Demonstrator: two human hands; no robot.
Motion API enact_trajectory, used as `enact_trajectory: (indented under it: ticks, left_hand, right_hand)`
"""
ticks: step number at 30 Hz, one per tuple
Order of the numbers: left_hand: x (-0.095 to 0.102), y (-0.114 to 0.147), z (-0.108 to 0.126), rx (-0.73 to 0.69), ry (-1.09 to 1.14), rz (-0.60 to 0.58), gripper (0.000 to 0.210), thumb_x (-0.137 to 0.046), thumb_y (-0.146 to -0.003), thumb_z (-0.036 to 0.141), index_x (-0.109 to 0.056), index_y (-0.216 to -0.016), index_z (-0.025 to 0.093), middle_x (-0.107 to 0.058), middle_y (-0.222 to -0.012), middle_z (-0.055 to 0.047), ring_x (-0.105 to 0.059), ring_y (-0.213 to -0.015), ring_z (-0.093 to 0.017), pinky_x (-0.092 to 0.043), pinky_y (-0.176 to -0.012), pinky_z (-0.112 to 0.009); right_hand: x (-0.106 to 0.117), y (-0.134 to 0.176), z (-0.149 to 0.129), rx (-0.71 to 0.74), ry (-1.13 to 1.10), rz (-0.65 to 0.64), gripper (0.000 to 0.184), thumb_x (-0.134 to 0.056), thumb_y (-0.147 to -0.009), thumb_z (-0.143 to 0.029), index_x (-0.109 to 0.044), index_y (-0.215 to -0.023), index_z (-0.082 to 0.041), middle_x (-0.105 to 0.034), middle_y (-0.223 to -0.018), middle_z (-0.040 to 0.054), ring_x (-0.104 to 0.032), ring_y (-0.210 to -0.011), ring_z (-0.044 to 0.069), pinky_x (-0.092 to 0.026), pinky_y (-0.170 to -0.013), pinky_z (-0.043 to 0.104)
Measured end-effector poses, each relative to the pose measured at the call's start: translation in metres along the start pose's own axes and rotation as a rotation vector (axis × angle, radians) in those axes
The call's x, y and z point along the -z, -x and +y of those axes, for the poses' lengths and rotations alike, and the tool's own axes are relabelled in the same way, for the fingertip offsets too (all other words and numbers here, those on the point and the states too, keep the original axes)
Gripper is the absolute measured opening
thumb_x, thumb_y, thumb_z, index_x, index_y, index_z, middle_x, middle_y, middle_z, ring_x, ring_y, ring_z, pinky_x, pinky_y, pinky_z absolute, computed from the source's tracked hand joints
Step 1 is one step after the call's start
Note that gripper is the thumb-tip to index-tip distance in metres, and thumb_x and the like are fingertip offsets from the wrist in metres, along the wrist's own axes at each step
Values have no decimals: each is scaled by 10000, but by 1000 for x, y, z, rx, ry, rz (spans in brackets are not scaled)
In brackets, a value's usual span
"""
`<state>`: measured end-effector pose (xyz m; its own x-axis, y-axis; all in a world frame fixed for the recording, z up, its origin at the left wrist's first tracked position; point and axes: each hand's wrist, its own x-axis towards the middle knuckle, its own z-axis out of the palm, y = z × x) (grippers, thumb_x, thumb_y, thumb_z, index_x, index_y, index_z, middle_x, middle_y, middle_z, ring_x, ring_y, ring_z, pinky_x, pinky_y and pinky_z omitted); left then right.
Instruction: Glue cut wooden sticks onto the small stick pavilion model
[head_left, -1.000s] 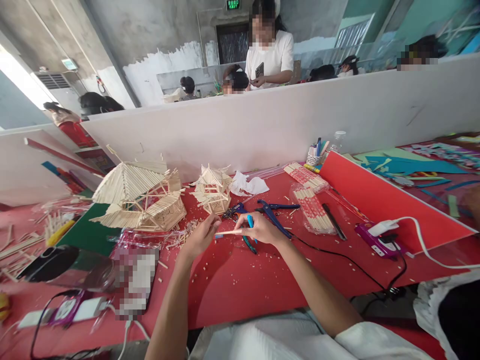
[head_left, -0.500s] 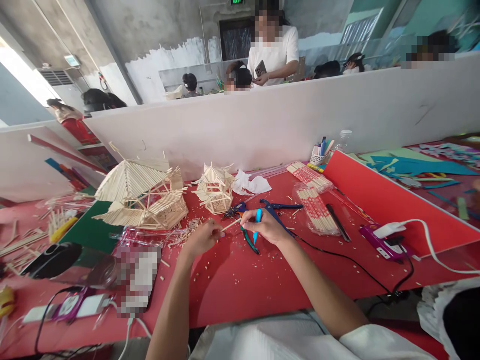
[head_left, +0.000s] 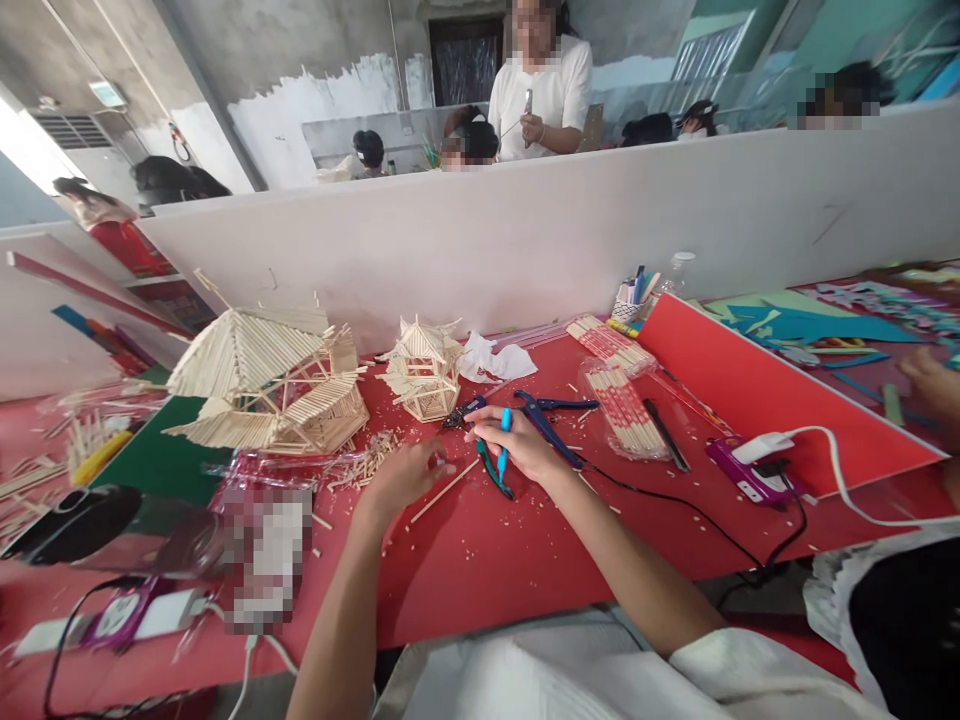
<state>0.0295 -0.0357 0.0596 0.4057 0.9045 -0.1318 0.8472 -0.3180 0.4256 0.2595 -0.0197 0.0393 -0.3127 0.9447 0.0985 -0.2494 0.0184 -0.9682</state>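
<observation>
My right hand (head_left: 521, 445) is closed around a bright blue pen (head_left: 505, 440), held upright over the tabletop. Just under it lies a pair of green-handled pliers (head_left: 493, 472). My left hand (head_left: 409, 475) hovers with loosely bent fingers apart and nothing visible in them. Beside those fingers a thin wooden stick (head_left: 442, 493) lies slanted on the red table (head_left: 495, 570). Behind the hands stands a small tiered pavilion (head_left: 421, 372) built of sticks. Left of it is a larger stick pavilion (head_left: 274, 385) with a wide sloping roof.
Blue-handled cutters (head_left: 551, 430) lie right of the small pavilion, near bundled sticks in plastic (head_left: 626, 412). A red board (head_left: 780, 390) leans at the right by a purple power strip (head_left: 754, 472). At left are a bottle (head_left: 112, 530) and a phone (head_left: 271, 565). A white partition (head_left: 525, 235) stands behind.
The stick that was held between my hands now lies on the table. My left hand has let go. The right hand keeps the blue pen. The standing person's phone has been raised.
</observation>
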Motion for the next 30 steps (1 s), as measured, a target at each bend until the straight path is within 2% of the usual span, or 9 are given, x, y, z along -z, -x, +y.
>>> enact_trajectory:
  ticks: [5,9,12,15,19,22,26,28,30]
  left_hand:
    - [-6,-4,11,-311,266,319,262,-581,-1005,385,-703,-1185,238,-747,-1157,-79,-701,-1033,-216,-518,-930,-327]
    - [-19,-10,12,-391,365,482,188,-637,-981,332,-776,-1046,225,-748,-1022,-84,-710,-907,-194,-550,-862,-317]
    - [-23,-11,12,-425,388,549,194,-636,-981,330,-801,-989,230,-739,-960,-81,-701,-811,-168,-552,-765,-282]
    - [-20,-9,10,-420,354,551,197,-627,-980,310,-804,-949,228,-737,-931,-67,-691,-773,-153,-532,-727,-259]
    - [-5,-3,1,-252,192,553,182,-608,-973,286,-767,-918,216,-732,-924,-51,-679,-802,-161,-497,-764,-259]
    - [9,1,-14,76,-110,572,253,-551,-997,348,-725,-888,201,-721,-931,-71,-659,-784,-185,-428,-680,-261]
    - [23,6,-35,433,-355,476,323,-528,-992,446,-701,-865,205,-723,-884,-102,-673,-823,-251,-390,-659,-282]
    - [26,7,-42,476,-373,421,363,-522,-989,489,-692,-834,208,-720,-855,-105,-676,-828,-266,-402,-668,-291]
    - [25,6,-44,357,-345,355,338,-518,-997,474,-693,-871,214,-729,-913,-98,-683,-860,-252,-427,-699,-290]
  right_hand:
    - [-7,1,7,-8,118,-51,408,-772,-788,-362,-721,-1147,-175,-643,-617,-39,-484,-489,99,-341,-467,221]
    - [-7,1,12,-1,218,-68,462,-731,-831,-361,-688,-1242,-153,-612,-576,-51,-492,-465,104,-341,-451,217]
    - [-6,1,11,7,255,-91,473,-707,-857,-366,-673,-1274,-146,-606,-567,-55,-505,-474,109,-361,-466,218]
    - [-7,3,8,18,281,-123,445,-693,-884,-394,-678,-1260,-156,-593,-549,-57,-524,-485,120,-385,-478,223]
    - [-9,4,7,32,257,-117,359,-685,-909,-427,-694,-1172,-182,-675,-662,-17,-559,-522,122,-448,-515,239]
    - [-8,5,7,36,220,-104,353,-695,-906,-466,-674,-1119,-185,-752,-857,43,-604,-577,123,-464,-509,234]
    - [-6,4,6,25,165,-80,403,-755,-860,-491,-635,-1106,-195,-730,-836,34,-668,-665,158,-490,-515,231]
    - [-5,3,6,38,132,-66,416,-788,-835,-476,-628,-1104,-203,-711,-822,21,-681,-706,168,-533,-580,254]
    - [-4,1,7,46,107,-45,413,-808,-818,-462,-628,-1093,-211,-697,-836,15,-683,-734,171,-558,-634,275]
